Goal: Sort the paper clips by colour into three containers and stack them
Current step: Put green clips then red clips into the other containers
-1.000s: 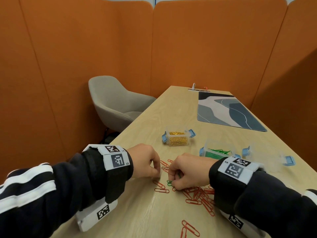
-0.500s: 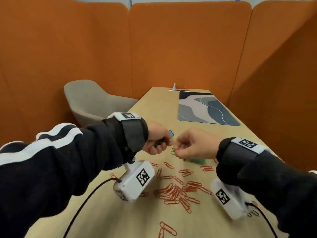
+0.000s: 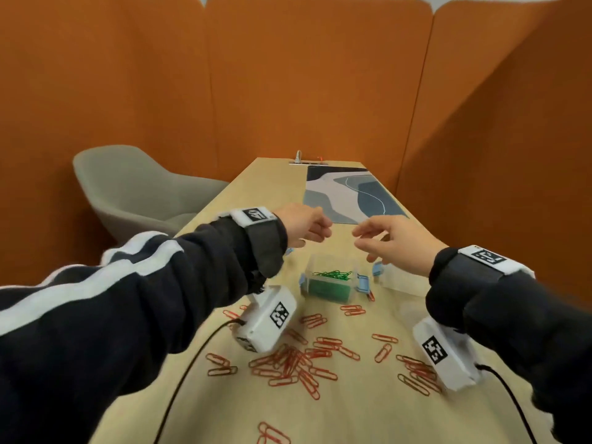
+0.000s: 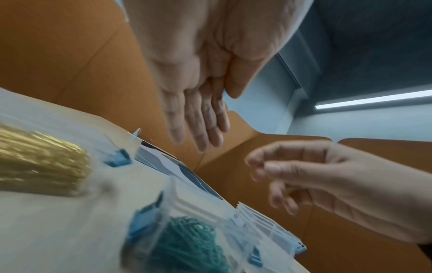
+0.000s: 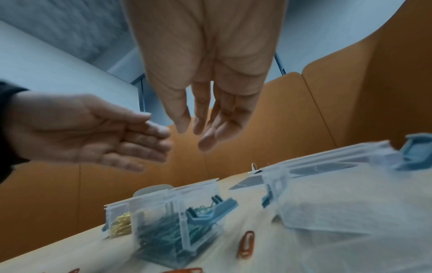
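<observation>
Both hands hang in the air above the table, well clear of it, and neither holds anything. The left hand (image 3: 304,226) has its fingers (image 4: 198,125) extended and close together, palm empty. The right hand (image 3: 395,241) faces it across a small gap, its fingers (image 5: 205,114) loosely spread and slightly bent, also empty.

Directly below the gap between the hands stands a clear plastic box with blue side latches (image 3: 331,283), lid off, holding a heap of green wire paper clips (image 3: 333,275). Just beside it, under the right hand, stands a second clear latched box (image 3: 397,280); the right-wrist view shows its interior (image 5: 327,199) with no clips visible in it. A third clear box (image 5: 118,221), on the far side of the green one from the right wrist, holds gold paper clips (image 4: 39,158) (the left arm hides this box in the head view).

The red wire paper clips (image 3: 298,360) lie loose on the light wooden table (image 3: 352,418), scattered nearer the person than the boxes, with the densest cluster between the two wrists and a few strays (image 3: 272,434) at the near edge. One red clip (image 5: 245,243) lies just beside the green box.

Farther along the table lies a grey-and-blue patterned mat (image 3: 349,193). A grey shell chair (image 3: 134,190) stands to the left, against orange padded partition walls (image 3: 314,75).
</observation>
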A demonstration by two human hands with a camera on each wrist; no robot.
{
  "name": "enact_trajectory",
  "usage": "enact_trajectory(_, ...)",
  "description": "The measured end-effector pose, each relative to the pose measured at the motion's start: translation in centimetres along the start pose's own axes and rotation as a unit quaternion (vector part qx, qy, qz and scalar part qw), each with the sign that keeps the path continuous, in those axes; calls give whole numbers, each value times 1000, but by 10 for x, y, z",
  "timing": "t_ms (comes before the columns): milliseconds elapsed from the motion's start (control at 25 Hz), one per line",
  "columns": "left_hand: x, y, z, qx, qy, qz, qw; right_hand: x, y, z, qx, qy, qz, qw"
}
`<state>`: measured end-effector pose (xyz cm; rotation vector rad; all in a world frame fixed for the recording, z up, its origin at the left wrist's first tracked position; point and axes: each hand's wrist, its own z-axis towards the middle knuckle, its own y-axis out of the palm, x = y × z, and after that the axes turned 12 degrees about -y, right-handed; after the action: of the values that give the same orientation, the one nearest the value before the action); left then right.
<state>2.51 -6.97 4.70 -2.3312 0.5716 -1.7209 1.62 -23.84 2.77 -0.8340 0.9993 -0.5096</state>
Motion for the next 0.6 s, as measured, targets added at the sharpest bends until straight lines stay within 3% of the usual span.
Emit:
enact_trajectory(80,-14,-24,-22,40,23,117,992,-2,-11,-16,-41,10,-10,999)
enact_trajectory(160,-41,-54,-41,85,6,332,939,-3,-22,-40,-159,45,-29,986)
enact_trajectory(240,-73,-84,-60,53,-114,482,867,-3,-30,-67,-272,101,-54,956)
enact_trajectory(320,-102,-107,-78,18,-240,494,835,-2,-32,-90,-324,137,-94,931)
enact_trajectory(360,-112,-111,-86,15,-266,486,832,-1,-30,-98,-334,145,-113,924)
enact_trajectory(440,-124,-105,-91,46,-236,494,835,1,-21,-106,-331,149,-121,924)
enact_trajectory(520,-125,-83,-86,71,-162,472,864,-3,-9,-104,-309,136,-83,938)
enact_trajectory(600,-117,-56,-79,36,-110,409,905,-11,3,-100,-293,103,-62,949)
